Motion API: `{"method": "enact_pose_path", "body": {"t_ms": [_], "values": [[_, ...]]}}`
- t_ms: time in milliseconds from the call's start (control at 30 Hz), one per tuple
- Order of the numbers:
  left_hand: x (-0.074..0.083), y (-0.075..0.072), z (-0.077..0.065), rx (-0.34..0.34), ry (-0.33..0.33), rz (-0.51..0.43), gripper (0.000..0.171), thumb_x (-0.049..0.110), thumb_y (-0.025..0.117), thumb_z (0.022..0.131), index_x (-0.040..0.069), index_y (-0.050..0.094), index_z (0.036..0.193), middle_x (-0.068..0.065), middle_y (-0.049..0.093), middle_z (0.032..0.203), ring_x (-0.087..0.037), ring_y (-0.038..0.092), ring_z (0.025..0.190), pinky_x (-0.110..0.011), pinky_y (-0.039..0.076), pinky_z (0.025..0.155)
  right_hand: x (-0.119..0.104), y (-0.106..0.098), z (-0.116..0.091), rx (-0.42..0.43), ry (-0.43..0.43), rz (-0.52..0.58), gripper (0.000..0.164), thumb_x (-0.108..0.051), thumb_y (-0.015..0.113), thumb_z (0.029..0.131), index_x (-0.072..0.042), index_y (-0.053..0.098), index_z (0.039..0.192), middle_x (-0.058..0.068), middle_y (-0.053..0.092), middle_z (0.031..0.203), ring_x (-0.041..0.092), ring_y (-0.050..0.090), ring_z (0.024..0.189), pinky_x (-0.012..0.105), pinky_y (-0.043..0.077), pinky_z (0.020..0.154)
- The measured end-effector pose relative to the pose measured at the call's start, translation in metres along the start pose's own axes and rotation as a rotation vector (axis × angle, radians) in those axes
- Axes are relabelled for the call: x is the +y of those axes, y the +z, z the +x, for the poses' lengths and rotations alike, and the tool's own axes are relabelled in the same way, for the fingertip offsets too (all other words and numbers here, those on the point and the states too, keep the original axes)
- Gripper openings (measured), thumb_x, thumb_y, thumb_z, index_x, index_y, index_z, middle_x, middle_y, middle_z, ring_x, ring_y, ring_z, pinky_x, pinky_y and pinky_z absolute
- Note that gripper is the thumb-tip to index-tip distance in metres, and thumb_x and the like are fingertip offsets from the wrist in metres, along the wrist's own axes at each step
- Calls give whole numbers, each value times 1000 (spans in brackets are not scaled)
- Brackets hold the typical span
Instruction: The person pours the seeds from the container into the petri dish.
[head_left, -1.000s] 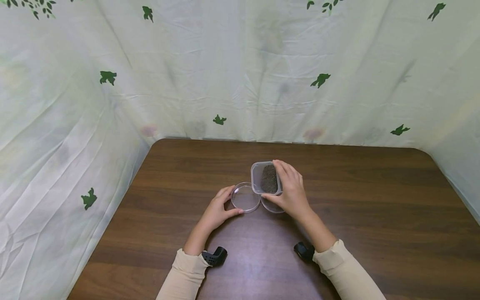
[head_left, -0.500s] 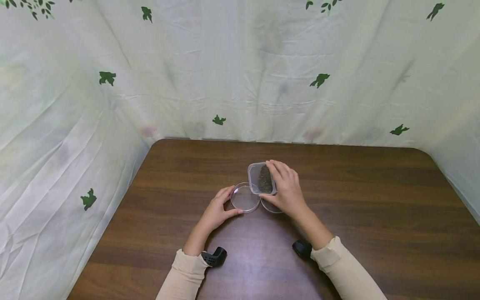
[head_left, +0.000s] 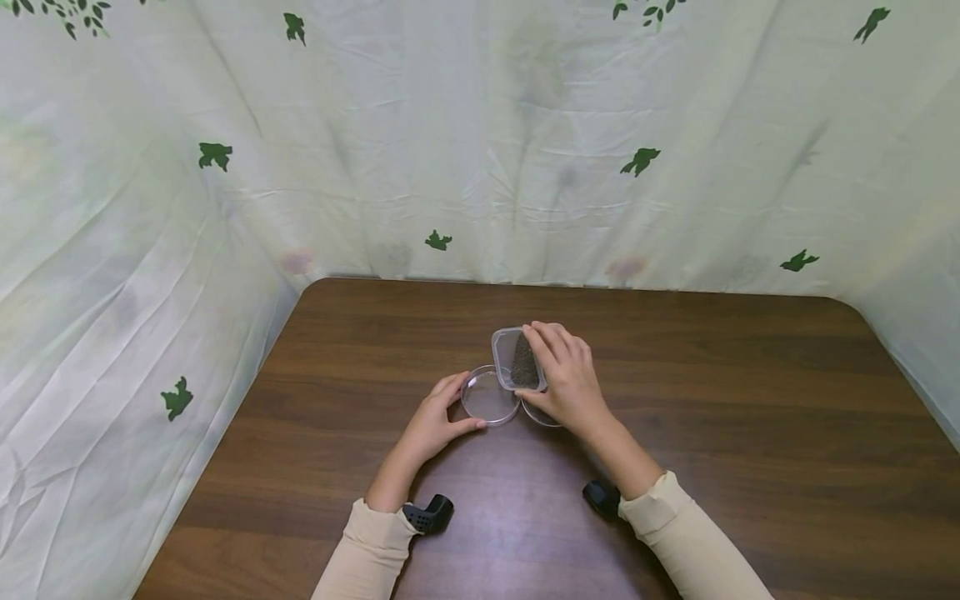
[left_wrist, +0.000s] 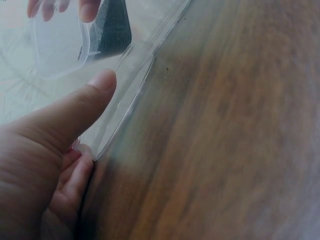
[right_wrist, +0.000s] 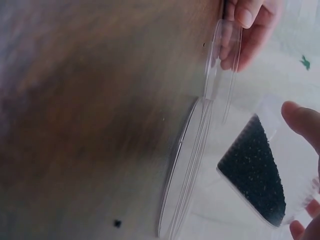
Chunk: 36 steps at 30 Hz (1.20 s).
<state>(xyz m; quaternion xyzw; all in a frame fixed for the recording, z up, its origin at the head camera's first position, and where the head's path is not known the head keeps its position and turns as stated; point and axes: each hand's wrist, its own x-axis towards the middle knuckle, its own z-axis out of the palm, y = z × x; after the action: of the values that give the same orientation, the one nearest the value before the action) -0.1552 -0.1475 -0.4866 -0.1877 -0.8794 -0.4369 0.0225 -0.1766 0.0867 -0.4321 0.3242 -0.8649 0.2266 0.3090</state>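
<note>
My left hand (head_left: 435, 423) holds a clear, shallow round petri dish (head_left: 489, 404) on the table, thumb at its near side and fingers at its far side. The dish looks bare inside. Above and just right of it, my right hand (head_left: 573, 383) grips a clear square plastic tub (head_left: 505, 354) by its sides, tilted to the left. Fine dark grains (right_wrist: 255, 172) lie banked in the tub against its lower wall and bottom; none are seen falling. Beside the first dish lies a second clear round dish or lid (right_wrist: 185, 175), partly hidden under the right hand in the head view.
The brown wooden table (head_left: 712, 433) carries a few tiny dark specks, one of them (right_wrist: 117, 223) near the second dish. A pale curtain (head_left: 480, 125) with green leaf shapes hangs behind the table and along its sides.
My right hand has moved slightly left with the tub, bringing it further over the left dish, and has tilted it more. The left hand and its dish have stayed put.
</note>
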Motion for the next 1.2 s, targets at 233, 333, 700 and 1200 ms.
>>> {"method": "enact_pose_path", "body": {"t_ms": [233, 333, 700, 1200], "values": [[0, 0, 0, 1, 3, 10, 80, 24, 79, 68, -2, 41, 132, -15, 44, 127, -26, 46, 115, -32, 39, 96, -1, 1, 1, 1, -30, -26, 98, -30, 88, 51, -5, 40, 133, 14, 43, 128, 34, 36, 117, 49, 33, 91], [0, -1, -1, 2, 1, 4, 79, 24, 79, 68, -2, 41, 132, -15, 44, 127, -26, 45, 115, -33, 39, 95, -2, 1, 1, -9, -37, -39, 98, -31, 87, 52, -6, 39, 133, 14, 43, 129, 34, 36, 117, 49, 33, 91], [-1, -1, -1, -2, -5, 11, 79, 25, 78, 68, -2, 40, 132, -14, 44, 127, -26, 46, 115, -33, 39, 96, -3, 3, 1, -44, -51, -68, 96, -33, 85, 55, -7, 38, 135, 12, 40, 132, 32, 34, 120, 48, 31, 93], [-1, 0, 0, -9, 2, -2, 80, 24, 78, 69, -2, 39, 133, -14, 43, 127, -26, 45, 115, -31, 40, 95, -7, 3, 4, -65, -83, -110, 96, -33, 85, 55, -9, 37, 135, 12, 39, 133, 32, 33, 120, 47, 29, 97]]}}
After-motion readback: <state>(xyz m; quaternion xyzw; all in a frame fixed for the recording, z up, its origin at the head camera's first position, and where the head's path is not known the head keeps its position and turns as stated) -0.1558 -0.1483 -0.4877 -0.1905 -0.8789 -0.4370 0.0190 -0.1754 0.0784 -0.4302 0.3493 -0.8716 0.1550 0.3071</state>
